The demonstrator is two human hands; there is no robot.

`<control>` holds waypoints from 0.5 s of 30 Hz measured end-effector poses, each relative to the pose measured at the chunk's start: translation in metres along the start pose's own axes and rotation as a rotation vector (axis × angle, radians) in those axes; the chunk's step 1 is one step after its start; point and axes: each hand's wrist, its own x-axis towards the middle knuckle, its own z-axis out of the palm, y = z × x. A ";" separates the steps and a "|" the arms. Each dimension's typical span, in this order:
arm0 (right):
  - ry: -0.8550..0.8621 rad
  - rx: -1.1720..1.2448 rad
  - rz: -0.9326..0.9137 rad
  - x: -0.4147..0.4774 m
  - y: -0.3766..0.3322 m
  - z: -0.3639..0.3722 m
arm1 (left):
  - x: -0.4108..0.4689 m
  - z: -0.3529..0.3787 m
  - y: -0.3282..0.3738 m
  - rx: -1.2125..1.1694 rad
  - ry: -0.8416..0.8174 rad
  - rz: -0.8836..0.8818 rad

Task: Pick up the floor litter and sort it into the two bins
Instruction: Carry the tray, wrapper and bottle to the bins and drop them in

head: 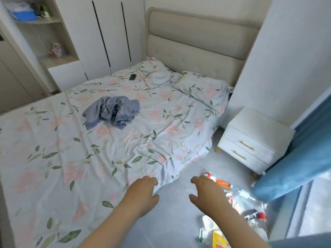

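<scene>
Bedroom floor, 4–5 o'clock of view: litter in a loose heap btwn bed corner and curtain.
- Heap runs from approx 3 o'clock of the R hand down to the bottom edge.
- Seen in it: orange wrapper, black/red pack, yellow packet, clear plastic. Small red-topped item at far end. Rest too blurred to ID.

Hands: both arms reach fwd from 6 o'clock, palms down.
- L hand: over the sheet's hanging corner. Fingers bent down at knuckles, close together, tips hidden. Thumb out toward 3 o'clock. Nothing held. Contact w/ sheet: can't tell.
- R hand: over bare floor, just at 9 o'clock edge of the heap. Fingers loosely curled down, thumb spread toward 9 o'clock. Nothing held. Far side of hand overlaps the wrapper in view; touching or not, can't tell.
- Hands near each other, apart, floor showing btwn them.

Rest:
- Bed w/ floral sheet fills L and centre. Blue clothes crumpled on it approx 11 o'clock of L hand.
- Phone near pillows, 12 o'clock, below padded headboard.
- White nightstand, 2 drawers, at 2 o'clock, beside bed.
- Wardrobe and open shelves at 10–11 o'clock.
</scene>
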 end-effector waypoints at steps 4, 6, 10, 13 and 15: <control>0.007 0.053 0.140 -0.005 0.043 0.002 | 0.037 0.008 0.036 0.033 -0.076 0.119; 0.016 0.065 0.209 -0.004 0.060 0.003 | 0.057 0.011 0.049 0.051 -0.108 0.171; 0.019 0.111 0.352 0.005 0.091 0.007 | 0.096 0.019 0.070 0.070 -0.169 0.266; 0.042 0.141 0.476 0.018 0.109 0.010 | 0.134 0.022 0.082 0.096 -0.220 0.365; 0.064 0.151 0.562 0.026 0.120 0.011 | 0.161 0.023 0.091 0.134 -0.264 0.437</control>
